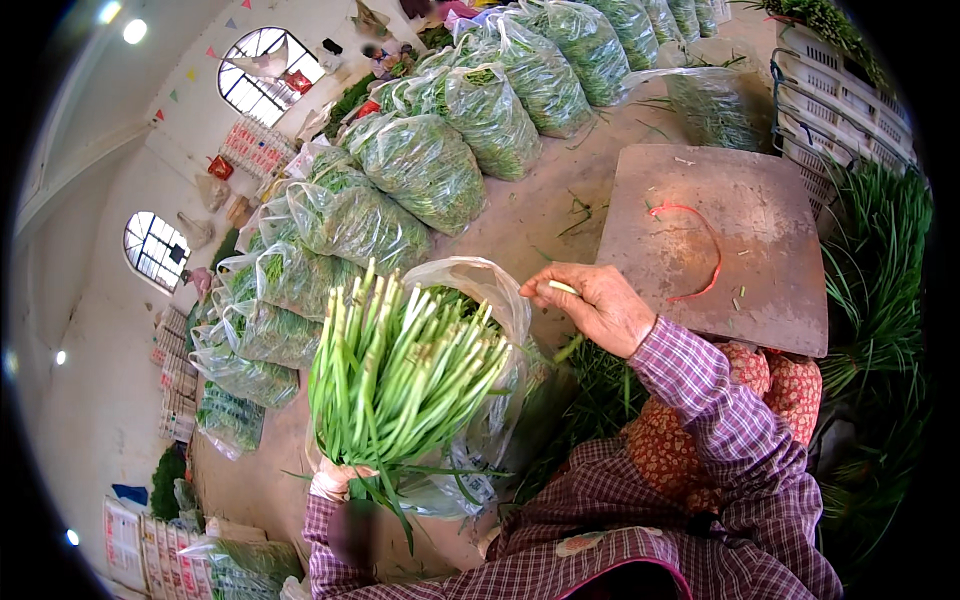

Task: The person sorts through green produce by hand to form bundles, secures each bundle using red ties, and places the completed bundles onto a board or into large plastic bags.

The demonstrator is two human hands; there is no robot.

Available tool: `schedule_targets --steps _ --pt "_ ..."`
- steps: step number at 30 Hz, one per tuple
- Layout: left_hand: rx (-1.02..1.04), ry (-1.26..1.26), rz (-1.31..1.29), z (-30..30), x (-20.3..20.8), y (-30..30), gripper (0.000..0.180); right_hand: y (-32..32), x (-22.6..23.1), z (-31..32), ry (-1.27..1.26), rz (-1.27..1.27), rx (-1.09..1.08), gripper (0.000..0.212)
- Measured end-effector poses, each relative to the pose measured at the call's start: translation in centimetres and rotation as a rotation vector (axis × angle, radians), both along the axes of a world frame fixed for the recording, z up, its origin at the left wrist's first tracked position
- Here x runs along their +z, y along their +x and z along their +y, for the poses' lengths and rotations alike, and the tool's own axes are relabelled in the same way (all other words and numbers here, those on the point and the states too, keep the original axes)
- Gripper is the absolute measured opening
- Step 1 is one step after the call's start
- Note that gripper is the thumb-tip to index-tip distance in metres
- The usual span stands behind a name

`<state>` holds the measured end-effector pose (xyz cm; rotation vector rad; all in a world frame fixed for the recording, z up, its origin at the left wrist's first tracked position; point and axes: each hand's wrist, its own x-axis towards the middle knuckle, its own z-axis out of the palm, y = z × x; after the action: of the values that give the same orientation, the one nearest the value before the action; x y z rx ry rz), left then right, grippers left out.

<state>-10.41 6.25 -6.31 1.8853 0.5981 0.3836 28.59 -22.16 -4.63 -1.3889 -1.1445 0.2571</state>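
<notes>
A thick bunch of garlic chives (400, 375), pale cut ends upward and green leaves hanging below, is held in my left hand (343, 474). My fingers are wrapped round its lower part. Behind and beside the bunch stands an open clear plastic bag (512, 300) with greens inside, its rim partly hidden by the stalks. To the right of that rim, my right hand (605, 308) is closed, a short pale stalk (563, 287) pinched between thumb and fingers. A red string (715, 245) lies curved on the worn board (640, 200) beyond my right hand.
Filled plastic bags of greens (420, 165) stand in rows ahead and to the left. White crates (840, 100) are stacked at the far right. Loose long-leaved greens (875, 270) lie along the right side. Printed cartons (175, 370) line the left wall.
</notes>
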Motion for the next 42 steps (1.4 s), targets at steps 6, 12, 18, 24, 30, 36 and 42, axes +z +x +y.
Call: schedule_targets --steps 6,12,18,24,30,36,42 --pt "0.022 -0.429 0.038 -3.5 2.4 4.0 0.058 -0.8 -0.7 0.7 0.032 0.649 0.245 0.033" --pt "0.002 -0.674 0.079 -5.8 2.1 5.8 0.056 -1.1 -1.7 1.6 0.060 0.928 0.280 0.047" --pt "0.014 -0.671 0.176 -6.8 1.1 7.3 0.048 -1.0 -1.6 1.0 0.086 1.036 0.292 0.053" --pt "-0.003 -0.671 0.187 -8.7 0.2 9.8 0.028 0.0 -0.1 1.8 0.181 1.233 0.274 0.047" --pt "0.004 -0.745 0.077 -13.9 0.1 15.6 0.026 1.5 1.9 1.8 0.420 1.170 0.217 0.067" --pt "-0.118 -0.875 0.007 -18.1 -2.1 19.3 0.026 3.3 2.6 -0.5 0.353 1.117 0.159 0.105" --pt "-0.133 -0.804 -0.098 -26.3 -3.1 23.3 0.047 7.0 -1.7 -3.1 0.152 1.031 0.036 0.075"
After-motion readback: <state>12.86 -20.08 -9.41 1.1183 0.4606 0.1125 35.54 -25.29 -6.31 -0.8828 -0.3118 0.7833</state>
